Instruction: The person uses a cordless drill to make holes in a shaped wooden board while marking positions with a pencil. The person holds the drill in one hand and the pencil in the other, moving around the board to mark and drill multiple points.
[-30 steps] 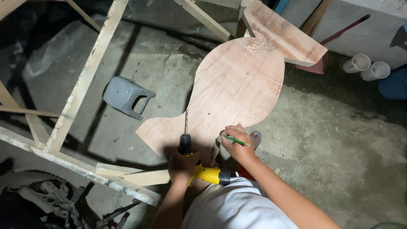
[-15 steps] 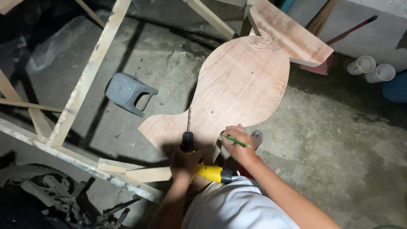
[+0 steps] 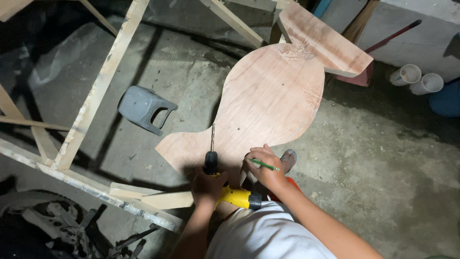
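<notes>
A yellow drill (image 3: 229, 192) is gripped by the left hand (image 3: 207, 184), its bit over the curved plywood panel (image 3: 258, 108) at twelve o'clock. A green pencil (image 3: 264, 165) is pinched by the right hand (image 3: 265, 169), pressed on the panel's near edge. Drilling seems in hand; steady downward pressure is called for.

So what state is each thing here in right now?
Curvy cut plywood panel: lying flat, raised above the floor.
Yellow and black power drill: gripped by left hand, bit pointing along the panel.
Green pencil: held in right hand, which rests on the panel edge.
Grey plastic stool: tipped on its side.
</notes>
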